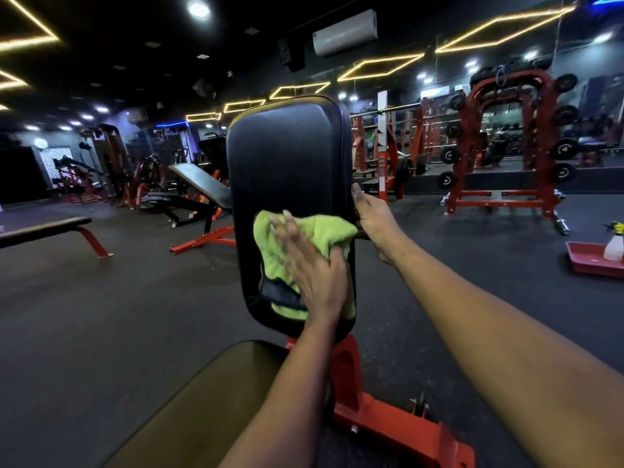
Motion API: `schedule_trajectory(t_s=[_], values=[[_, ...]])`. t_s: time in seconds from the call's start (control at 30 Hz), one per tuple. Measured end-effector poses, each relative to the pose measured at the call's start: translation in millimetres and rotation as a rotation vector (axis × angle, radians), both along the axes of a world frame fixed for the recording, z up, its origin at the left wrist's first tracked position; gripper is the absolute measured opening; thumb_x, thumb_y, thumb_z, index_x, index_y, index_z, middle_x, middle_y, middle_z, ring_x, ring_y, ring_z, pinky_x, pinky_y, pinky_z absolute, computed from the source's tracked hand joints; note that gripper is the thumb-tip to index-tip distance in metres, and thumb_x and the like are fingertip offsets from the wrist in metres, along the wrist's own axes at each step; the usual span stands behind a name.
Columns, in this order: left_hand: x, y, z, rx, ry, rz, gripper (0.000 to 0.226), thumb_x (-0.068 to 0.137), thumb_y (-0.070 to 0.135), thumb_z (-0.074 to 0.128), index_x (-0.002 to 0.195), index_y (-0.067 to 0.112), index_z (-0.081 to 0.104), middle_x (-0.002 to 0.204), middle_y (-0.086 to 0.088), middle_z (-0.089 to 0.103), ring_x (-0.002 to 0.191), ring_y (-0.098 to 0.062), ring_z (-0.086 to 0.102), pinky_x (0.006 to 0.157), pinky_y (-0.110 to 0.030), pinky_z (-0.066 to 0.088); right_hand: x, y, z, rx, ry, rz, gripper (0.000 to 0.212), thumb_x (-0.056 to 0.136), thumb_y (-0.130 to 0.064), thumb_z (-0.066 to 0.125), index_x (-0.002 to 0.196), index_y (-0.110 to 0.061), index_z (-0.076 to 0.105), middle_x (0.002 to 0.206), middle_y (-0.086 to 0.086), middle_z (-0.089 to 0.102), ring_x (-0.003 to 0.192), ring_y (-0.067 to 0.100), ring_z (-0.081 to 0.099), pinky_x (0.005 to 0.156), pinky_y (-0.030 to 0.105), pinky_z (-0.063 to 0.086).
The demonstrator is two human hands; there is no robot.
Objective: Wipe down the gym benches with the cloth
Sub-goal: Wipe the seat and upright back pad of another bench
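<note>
The black padded backrest (287,157) of the bench stands nearly upright in front of me on an orange frame (371,413). My left hand (310,265) presses a lime-green cloth (324,231) flat against the lower part of the pad, fingers straight and blurred, thumb lying over a fold of the cloth. My right hand (371,214) grips the pad's right edge, with the thumb on the front and the fingers hidden behind. The bench seat (209,400) lies below, dark and partly under my left forearm.
A flat bench (47,228) stands at the left and an incline bench (199,187) behind it. On the floor at the far right, a red tray (587,261) holds a spray bottle (614,246). A red weight rack (506,140) stands at the back right.
</note>
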State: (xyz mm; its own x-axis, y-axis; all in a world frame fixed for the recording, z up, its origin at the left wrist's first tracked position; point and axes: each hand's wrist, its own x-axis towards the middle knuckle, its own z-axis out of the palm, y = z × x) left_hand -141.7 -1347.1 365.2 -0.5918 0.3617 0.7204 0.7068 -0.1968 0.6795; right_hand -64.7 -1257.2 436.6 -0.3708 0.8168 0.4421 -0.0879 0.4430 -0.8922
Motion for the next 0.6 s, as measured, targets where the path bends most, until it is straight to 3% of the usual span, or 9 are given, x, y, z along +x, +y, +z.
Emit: schedule_trajectory(t_s=[0.1, 0.13, 0.17, 0.23, 0.37, 0.43, 0.5, 0.6], values=[[0.6, 6.7, -3.7, -0.029, 0.08, 0.074, 0.093, 0.076, 0.038, 0.047, 0.157, 0.017, 0.007, 0.163, -0.006, -0.015, 0.151, -0.022, -0.009, 0.117, -0.062, 0.006, -3.4, 6.4, -2.5, -0.01, -0.003, -0.025, 0.035, 0.104, -0.044, 0.039, 0.106, -0.02, 0.065, 0.09, -0.014, 0.063, 0.085, -0.001, 0.059, 0.068, 0.006, 0.04], [2.8, 5.8, -17.2, -0.054, 0.092, 0.092, 0.092, 0.075, 0.036, 0.049, 0.157, 0.02, 0.01, 0.163, -0.004, -0.015, 0.151, -0.022, -0.008, 0.116, -0.064, 0.001, -4.7, 5.2, -2.5, -0.011, -0.007, -0.024, 0.035, 0.104, -0.044, 0.039, 0.109, -0.02, 0.065, 0.095, -0.012, 0.066, 0.084, -0.004, 0.058, 0.065, 0.003, 0.04], [5.5, 3.0, -34.1, -0.081, 0.068, 0.096, 0.092, 0.074, 0.033, 0.051, 0.157, 0.026, 0.011, 0.163, -0.001, -0.017, 0.151, -0.021, -0.008, 0.113, -0.064, -0.005, -5.5, 6.2, -4.0, -0.011, -0.003, -0.013, 0.041, 0.104, -0.046, 0.039, 0.116, -0.017, 0.065, 0.105, -0.009, 0.069, 0.088, -0.004, 0.06, 0.07, 0.002, 0.043], [11.0, -4.9, -70.1, -0.129, -0.036, 0.08, 0.09, 0.073, 0.03, 0.051, 0.155, 0.037, 0.013, 0.162, 0.006, -0.02, 0.151, -0.018, -0.007, 0.109, -0.067, -0.009, -6.1, 7.3, -7.3, -0.019, 0.015, -0.011, 0.047, 0.102, -0.052, 0.039, 0.119, -0.017, 0.066, 0.11, -0.007, 0.071, 0.097, 0.002, 0.065, 0.086, 0.015, 0.05], [20.4, -19.4, -111.2, -0.221, -0.258, 0.022, 0.087, 0.073, 0.029, 0.046, 0.151, 0.046, 0.011, 0.16, 0.013, -0.024, 0.151, -0.023, 0.0, 0.112, -0.071, 0.003, -12.2, 0.9, -10.8, -0.034, 0.066, -0.072, 0.051, 0.1, -0.057, 0.04, 0.115, -0.019, 0.071, 0.102, -0.009, 0.073, 0.097, 0.006, 0.066, 0.088, 0.024, 0.05], [16.0, -18.8, -110.9, -0.22, -0.329, -0.002, 0.085, 0.074, 0.027, 0.044, 0.151, 0.043, 0.012, 0.16, 0.012, -0.023, 0.151, -0.026, 0.004, 0.113, -0.069, 0.009, -19.1, -1.6, -12.1, -0.021, 0.099, -0.168, 0.055, 0.099, -0.058, 0.042, 0.091, -0.012, 0.072, 0.083, -0.004, 0.069, 0.081, 0.01, 0.064, 0.079, 0.029, 0.05], [7.0, -15.8, -99.8, -0.195, -0.396, 0.011, 0.08, 0.078, 0.028, 0.043, 0.151, 0.04, 0.013, 0.161, 0.008, -0.021, 0.15, -0.029, 0.006, 0.114, -0.066, 0.011, -24.7, -7.1, -10.4, -0.031, 0.14, -0.258, 0.053, 0.101, -0.05, 0.045, 0.062, -0.015, 0.05, 0.059, -0.001, 0.045, 0.057, 0.012, 0.044, 0.062, 0.031, 0.037], [-35.6, -3.5, -85.2, -0.17, -0.567, 0.079, 0.069, 0.095, 0.025, 0.045, 0.156, 0.025, 0.012, 0.162, -0.008, -0.018, 0.15, -0.032, 0.003, 0.115, -0.051, 0.016, -32.1, -10.4, -11.9, -0.022, 0.193, -0.382, 0.053, 0.103, -0.044, 0.045, 0.057, -0.019, 0.041, 0.052, -0.005, 0.038, 0.05, 0.011, 0.037, 0.056, 0.03, 0.033]])
